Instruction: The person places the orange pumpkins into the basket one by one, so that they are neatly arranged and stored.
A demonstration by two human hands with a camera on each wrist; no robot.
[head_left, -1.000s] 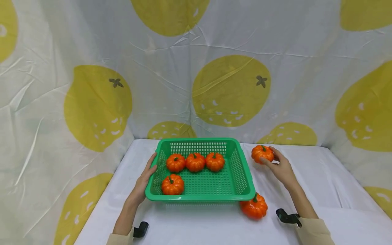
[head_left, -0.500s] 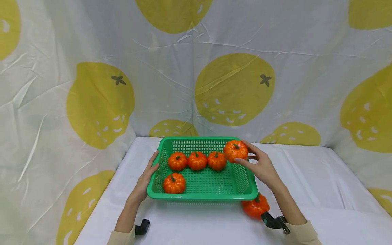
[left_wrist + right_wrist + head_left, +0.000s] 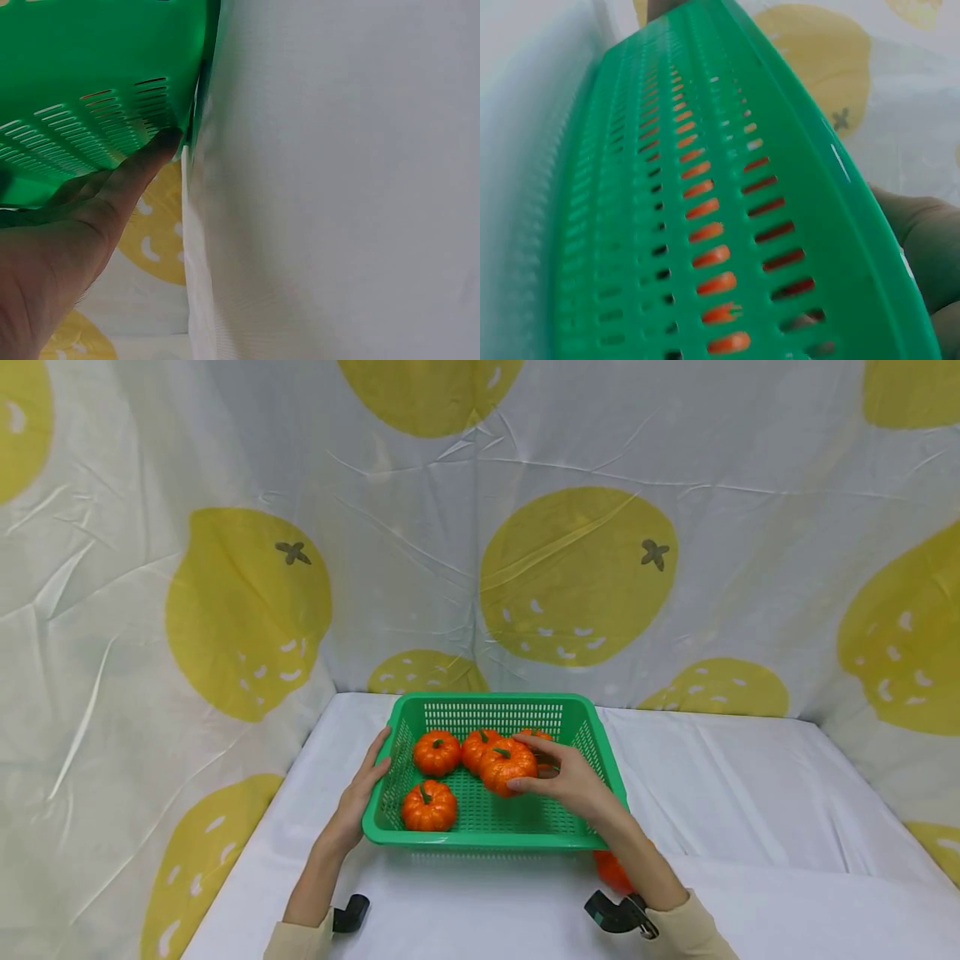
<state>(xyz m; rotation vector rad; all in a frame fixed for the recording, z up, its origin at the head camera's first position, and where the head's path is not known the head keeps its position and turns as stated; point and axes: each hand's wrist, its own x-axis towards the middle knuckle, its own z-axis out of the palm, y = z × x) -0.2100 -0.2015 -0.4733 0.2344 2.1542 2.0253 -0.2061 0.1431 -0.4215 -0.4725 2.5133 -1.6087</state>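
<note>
Our right hand (image 3: pixel 572 779), fingers wrapped round a pumpkin (image 3: pixel 507 767), has swung it from outside the green basket (image 3: pixel 495 839) to just above its floor, so that's nearly pumpkin five in, while our left hand (image 3: pixel 358 797) lies flat against the basket's left wall.

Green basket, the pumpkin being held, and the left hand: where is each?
green basket (image 3: pixel 480 842), head view, front rim
held pumpkin (image 3: pixel 504 763), head view, top
left hand (image 3: pixel 358 795), head view, back
</note>
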